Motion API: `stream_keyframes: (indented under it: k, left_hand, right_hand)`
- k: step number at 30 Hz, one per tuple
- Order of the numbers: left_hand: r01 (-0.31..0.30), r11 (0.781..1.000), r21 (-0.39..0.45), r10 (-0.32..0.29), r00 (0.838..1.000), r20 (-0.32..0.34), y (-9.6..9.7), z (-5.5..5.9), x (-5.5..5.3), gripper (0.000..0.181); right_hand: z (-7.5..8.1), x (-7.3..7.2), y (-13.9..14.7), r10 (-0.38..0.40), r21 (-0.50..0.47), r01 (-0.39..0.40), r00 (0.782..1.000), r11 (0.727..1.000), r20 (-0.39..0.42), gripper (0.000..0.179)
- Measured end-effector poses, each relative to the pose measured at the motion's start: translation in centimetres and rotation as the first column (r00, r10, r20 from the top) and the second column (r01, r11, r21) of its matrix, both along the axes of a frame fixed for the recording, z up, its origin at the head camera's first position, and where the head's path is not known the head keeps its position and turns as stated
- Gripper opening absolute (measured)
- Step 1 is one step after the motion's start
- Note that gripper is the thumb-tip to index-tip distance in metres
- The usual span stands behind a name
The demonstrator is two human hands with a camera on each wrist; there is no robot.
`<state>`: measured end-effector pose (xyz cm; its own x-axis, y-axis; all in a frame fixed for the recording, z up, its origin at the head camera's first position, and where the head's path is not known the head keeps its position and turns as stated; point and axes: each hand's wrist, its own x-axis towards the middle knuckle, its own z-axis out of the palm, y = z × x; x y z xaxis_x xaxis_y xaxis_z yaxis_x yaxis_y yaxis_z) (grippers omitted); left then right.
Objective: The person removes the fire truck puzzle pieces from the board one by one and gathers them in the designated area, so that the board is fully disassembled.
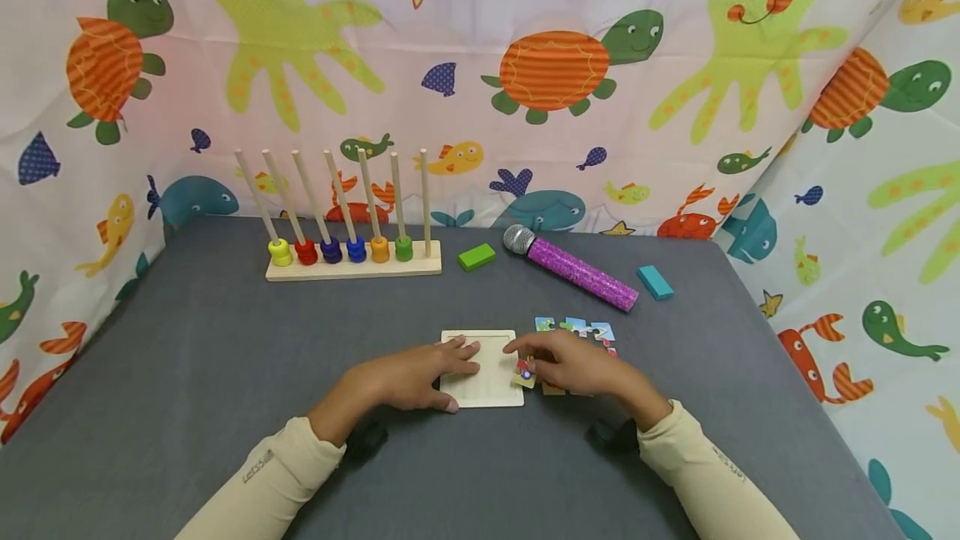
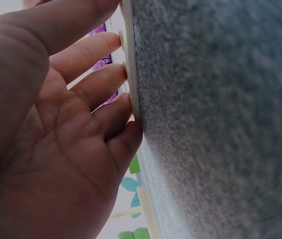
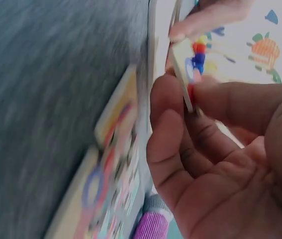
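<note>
A pale wooden puzzle tray (image 1: 491, 373) lies in front of the person, its shallow recess showing bare wood. The left hand (image 1: 423, 375) rests on the tray's left side, fingers extended over it; in the left wrist view its fingertips (image 2: 112, 41) touch the tray's edge. At the tray's right edge the right hand (image 1: 573, 362) pinches a small puzzle piece (image 1: 524, 372) between thumb and fingers. The right wrist view shows this puzzle piece (image 3: 183, 69) tilted up on edge. More puzzle pieces (image 1: 576, 325) lie beside the tray, partly hidden under the right hand.
Behind stands a wooden peg stacker (image 1: 356, 267) with coloured rings. A green block (image 1: 476, 257), a purple glitter microphone (image 1: 581, 272) and a blue block (image 1: 656, 282) lie on the grey table (image 1: 225, 365). A sea-animal curtain (image 1: 450, 23) hangs along the back and right.
</note>
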<state>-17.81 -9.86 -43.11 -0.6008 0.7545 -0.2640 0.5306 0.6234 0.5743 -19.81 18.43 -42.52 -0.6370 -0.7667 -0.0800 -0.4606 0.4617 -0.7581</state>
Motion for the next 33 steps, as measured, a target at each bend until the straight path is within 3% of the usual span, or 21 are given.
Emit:
stream_keyframes:
  k: [7, 16, 21, 25, 33]
  left_hand:
    - [0.013, 1.000, 0.027, -0.013, 1.000, -0.011, 0.0, 0.2, -0.2, 0.060]
    - [-0.001, 0.999, 0.039, 0.002, 1.000, -0.003, -0.3, -0.2, -0.2, 0.061]
    - [0.000, 0.999, 0.032, 0.000, 1.000, -0.002, -0.4, -0.1, -0.2, 0.061]
    - [0.005, 0.999, 0.037, -0.005, 1.000, -0.002, -0.3, 0.1, -0.2, 0.060]
    - [0.017, 1.000, 0.023, -0.016, 1.000, -0.021, -0.1, 0.5, -0.4, 0.060]
  right_hand:
    - [1.1, 0.0, 3.6, -0.111, -0.010, 0.111, 0.993, 0.994, 0.033, 0.016]
    - [0.9, -0.1, 8.2, -0.172, 0.038, 0.173, 0.984, 0.984, -0.041, 0.031]
    - [0.5, 0.5, 9.8, -0.216, 0.068, 0.214, 0.976, 0.974, 0.018, 0.024]
    - [0.4, 0.8, 10.7, -0.236, 0.075, 0.233, 0.971, 0.969, 0.032, 0.020]
    - [0.7, 0.5, 11.3, -0.217, 0.112, 0.222, 0.975, 0.969, -0.057, 0.020]
